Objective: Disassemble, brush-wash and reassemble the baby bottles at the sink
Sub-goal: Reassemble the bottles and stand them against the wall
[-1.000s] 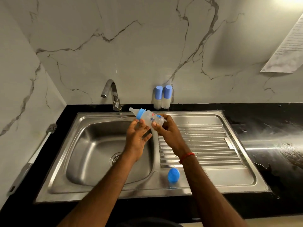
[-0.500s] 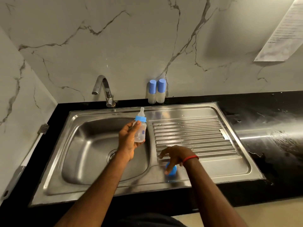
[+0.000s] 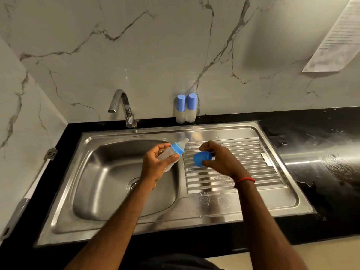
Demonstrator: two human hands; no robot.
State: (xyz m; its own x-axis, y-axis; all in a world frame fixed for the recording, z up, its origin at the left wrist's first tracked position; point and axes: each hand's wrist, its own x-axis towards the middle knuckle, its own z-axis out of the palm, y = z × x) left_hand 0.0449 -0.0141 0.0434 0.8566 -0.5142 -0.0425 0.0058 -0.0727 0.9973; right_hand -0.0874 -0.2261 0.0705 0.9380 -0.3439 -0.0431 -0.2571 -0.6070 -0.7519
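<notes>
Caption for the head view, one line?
Left hand grips a translucent baby bottle with blue collar; right hand pinches a blue plastic cap above the steel sink.

Black counter on my feed, steel sink sunk into it

From here the counter point(image 3: 311, 137) looks glossy black, and the sink point(image 3: 272, 207) fills most of it. Two capped baby bottles point(image 3: 180, 109) stand touching each other at the back edge, right of the faucet point(image 3: 124, 108). A brush point(image 3: 35, 184) lies along the left edge, and water point(image 3: 335, 162) is splashed over the right end.
</notes>
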